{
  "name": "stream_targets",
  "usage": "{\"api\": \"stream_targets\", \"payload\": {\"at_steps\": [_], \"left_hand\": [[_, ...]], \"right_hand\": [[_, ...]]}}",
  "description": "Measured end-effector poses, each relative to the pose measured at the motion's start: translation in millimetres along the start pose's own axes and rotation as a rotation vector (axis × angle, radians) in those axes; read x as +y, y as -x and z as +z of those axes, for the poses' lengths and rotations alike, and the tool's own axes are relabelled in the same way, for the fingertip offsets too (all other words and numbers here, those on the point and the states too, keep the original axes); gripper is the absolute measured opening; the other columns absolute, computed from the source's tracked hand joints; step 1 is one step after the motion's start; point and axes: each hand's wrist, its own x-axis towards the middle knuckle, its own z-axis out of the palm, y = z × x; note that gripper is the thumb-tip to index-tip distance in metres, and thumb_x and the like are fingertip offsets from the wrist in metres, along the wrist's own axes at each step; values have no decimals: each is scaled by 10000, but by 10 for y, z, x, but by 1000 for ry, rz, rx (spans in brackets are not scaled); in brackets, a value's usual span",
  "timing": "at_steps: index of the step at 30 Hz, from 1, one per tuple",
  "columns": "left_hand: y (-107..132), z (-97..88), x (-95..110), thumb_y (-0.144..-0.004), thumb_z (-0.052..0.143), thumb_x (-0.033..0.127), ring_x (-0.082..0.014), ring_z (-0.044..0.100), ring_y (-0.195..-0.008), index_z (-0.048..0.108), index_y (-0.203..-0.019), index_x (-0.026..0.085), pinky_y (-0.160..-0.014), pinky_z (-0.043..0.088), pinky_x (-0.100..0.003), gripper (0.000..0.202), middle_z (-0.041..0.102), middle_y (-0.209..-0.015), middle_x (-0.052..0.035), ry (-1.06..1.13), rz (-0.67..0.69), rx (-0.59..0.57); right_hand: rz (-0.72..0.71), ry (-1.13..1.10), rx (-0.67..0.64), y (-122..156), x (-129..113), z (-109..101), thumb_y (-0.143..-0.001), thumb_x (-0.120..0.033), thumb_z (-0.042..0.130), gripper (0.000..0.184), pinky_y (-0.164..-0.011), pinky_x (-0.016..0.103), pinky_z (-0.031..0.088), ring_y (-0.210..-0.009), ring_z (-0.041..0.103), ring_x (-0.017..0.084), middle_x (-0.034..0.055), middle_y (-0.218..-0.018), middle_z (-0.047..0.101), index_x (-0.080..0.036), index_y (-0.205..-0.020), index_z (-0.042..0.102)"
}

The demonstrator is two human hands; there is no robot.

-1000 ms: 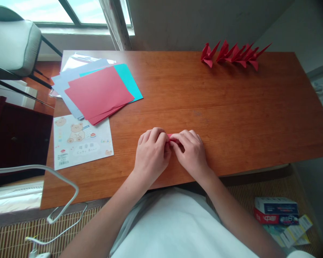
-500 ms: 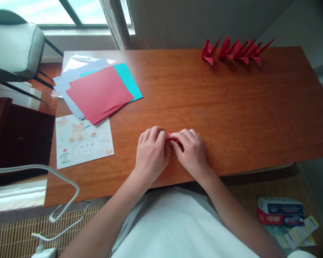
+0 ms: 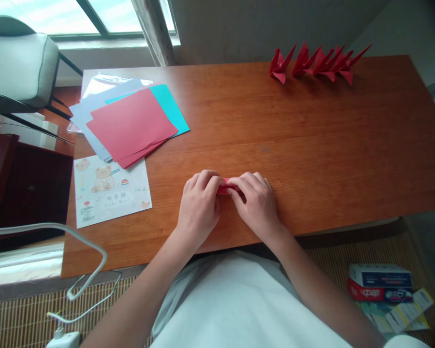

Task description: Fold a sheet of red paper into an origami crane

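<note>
My left hand [image 3: 199, 205] and my right hand [image 3: 257, 205] meet near the front edge of the wooden table [image 3: 311, 145]. Both have their fingers curled down on a small folded red paper [image 3: 225, 186], of which only a sliver shows between the fingertips. Most of the paper is hidden under my fingers. My forearms reach in from below, over my white clothing.
A stack of red, teal and pale sheets [image 3: 130, 121] lies at the table's left, with a bear-printed card [image 3: 110, 191] in front of it. Several red paper cranes [image 3: 317, 63] stand at the far right. A chair [image 3: 18, 63] is at left; boxes [image 3: 380, 282] and a white cable [image 3: 83, 270] on the floor.
My hands stay pressed on the red paper; my left fingers have slid slightly left, showing a bit more red. The view has shifted a little.
</note>
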Motion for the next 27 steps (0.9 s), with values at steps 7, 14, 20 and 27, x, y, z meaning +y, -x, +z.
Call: {"api": "stream_targets", "payload": {"at_steps": [7,14,20,27], "left_hand": [[-2,-35,42,-900,467,102,-263,552,-1009,573,-1044,201,-923,447,-421,204,622,-1102,-92,-2,12,-5],[-10,47,49,-911,498,129,-278,545,-1005,587,-1052,209,-908,452,-423,185,628,-1112,-99,-149,12,7],[3,-31,-41,-917,469,105,-266,563,-1026,591,-1111,199,-926,473,-422,247,623,-1148,-103,-85,73,-37],[139,-86,-102,-902,462,44,-237,565,-1145,563,-1202,222,-1014,479,-403,363,617,-1238,-90,60,123,82]], "right_hand": [[-13,5,4,-8,-8,-5,-997,-280,544,145,-785,359,402,-880,536,233,44,-937,663,-237,-1040,676],[22,155,44,41,-10,-55,-975,-350,586,223,-783,397,378,-939,534,266,84,-1061,659,-230,-1152,650],[24,4,16,80,151,-166,-918,-293,654,315,-874,431,459,-1009,561,286,101,-1111,636,-224,-1224,626],[-28,-136,37,-196,124,-200,-930,-255,638,159,-943,399,487,-1023,586,253,81,-1065,664,-213,-1077,678]]}}
